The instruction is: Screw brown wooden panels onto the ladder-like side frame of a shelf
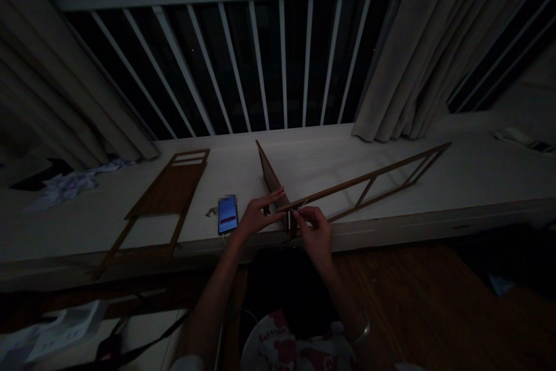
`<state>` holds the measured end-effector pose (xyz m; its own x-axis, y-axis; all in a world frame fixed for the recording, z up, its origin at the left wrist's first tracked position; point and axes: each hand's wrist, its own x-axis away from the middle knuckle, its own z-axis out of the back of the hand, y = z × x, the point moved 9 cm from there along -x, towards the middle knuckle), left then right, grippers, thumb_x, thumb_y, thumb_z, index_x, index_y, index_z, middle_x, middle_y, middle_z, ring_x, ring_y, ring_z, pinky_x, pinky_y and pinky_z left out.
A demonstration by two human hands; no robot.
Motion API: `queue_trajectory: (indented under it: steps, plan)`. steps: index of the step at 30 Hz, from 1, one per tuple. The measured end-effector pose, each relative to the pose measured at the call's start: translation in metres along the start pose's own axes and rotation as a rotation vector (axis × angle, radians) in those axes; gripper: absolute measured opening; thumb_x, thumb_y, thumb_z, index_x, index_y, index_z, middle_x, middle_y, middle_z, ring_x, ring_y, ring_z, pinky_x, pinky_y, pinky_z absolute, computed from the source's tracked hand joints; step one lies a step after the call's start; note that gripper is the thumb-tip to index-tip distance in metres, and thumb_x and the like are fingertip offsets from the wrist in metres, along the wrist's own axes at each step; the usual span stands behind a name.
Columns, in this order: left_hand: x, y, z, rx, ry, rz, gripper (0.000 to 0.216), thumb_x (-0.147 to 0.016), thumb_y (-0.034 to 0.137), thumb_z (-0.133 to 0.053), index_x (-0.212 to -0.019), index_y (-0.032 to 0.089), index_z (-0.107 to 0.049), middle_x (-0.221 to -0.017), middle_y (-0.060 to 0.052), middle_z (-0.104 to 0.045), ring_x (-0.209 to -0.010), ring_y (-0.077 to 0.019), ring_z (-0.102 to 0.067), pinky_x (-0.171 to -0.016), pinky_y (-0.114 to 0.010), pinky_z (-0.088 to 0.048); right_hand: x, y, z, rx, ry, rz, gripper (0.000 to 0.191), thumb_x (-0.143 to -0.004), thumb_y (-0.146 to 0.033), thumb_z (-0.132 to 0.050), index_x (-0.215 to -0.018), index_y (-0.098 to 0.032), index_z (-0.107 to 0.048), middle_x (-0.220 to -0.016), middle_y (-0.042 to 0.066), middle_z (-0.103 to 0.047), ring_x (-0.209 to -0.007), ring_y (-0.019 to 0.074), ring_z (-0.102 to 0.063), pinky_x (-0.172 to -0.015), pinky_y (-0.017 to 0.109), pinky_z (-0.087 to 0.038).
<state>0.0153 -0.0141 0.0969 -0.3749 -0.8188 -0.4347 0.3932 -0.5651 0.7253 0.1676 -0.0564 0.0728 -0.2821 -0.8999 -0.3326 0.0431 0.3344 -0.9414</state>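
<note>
Slim, brown and crossbarred, the frame (369, 176) stretches rightward from the left hand (257, 216), clasped on its end; beside that, the right hand (316, 233) bends close, grip too dark to tell.

Legible text: none | phone (227, 215), just left of the left hand (255, 217): red bar on lit screen, wording too small to read | garment (278, 345), below that hand: red lettering, too dim and blurred to make out
</note>
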Motion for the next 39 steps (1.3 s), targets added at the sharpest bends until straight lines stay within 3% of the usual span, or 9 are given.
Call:
queue_trajectory:
  steps: [10,17,26,39]
  plan:
    - [-0.001,0.000,0.002,-0.014,0.041,0.028,0.047,-0.067,0.033,-0.062,-0.113,0.023,-0.054,-0.124,-0.009,-0.047,-0.090,-0.0205,-0.060,-0.052,-0.023,-0.047,0.002,-0.001,-0.002,0.070,-0.058,0.026,0.017,-0.076,-0.030,-0.055,-0.087,-0.020,-0.062,-0.086,0.003,-0.065,-0.080,0.0161,-0.060,-0.073,0.030,-0.048]
    - [-0.002,0.001,0.001,0.000,0.045,0.020,0.048,-0.067,0.032,-0.061,-0.113,0.022,-0.053,-0.124,-0.009,-0.047,-0.093,-0.0217,-0.059,-0.050,-0.022,-0.046,0.002,-0.001,0.003,0.055,0.015,0.035,0.023,-0.074,-0.032,-0.057,-0.093,-0.020,-0.060,-0.087,0.004,-0.065,-0.079,0.0166,-0.061,-0.074,0.032,-0.048]
    - [-0.001,-0.004,-0.001,0.014,0.050,0.017,0.047,-0.067,0.032,-0.061,-0.113,0.022,-0.053,-0.125,-0.009,-0.046,-0.092,-0.0205,-0.059,-0.051,-0.022,-0.046,0.001,0.009,0.007,0.130,0.024,0.000,0.022,-0.070,-0.038,-0.059,-0.077,-0.018,-0.064,-0.069,0.002,-0.064,-0.061,0.0140,-0.057,-0.060,0.027,-0.046]
    - [0.000,-0.002,0.000,0.005,0.063,0.021,0.046,-0.068,0.032,-0.060,-0.112,0.022,-0.054,-0.124,-0.009,-0.048,-0.093,-0.0208,-0.059,-0.051,-0.022,-0.046,0.004,0.020,-0.010,-0.049,-0.100,-0.121,0.021,-0.070,-0.037,-0.058,-0.073,-0.017,-0.061,-0.068,0.001,-0.061,-0.064,0.0134,-0.057,-0.059,0.025,-0.046]
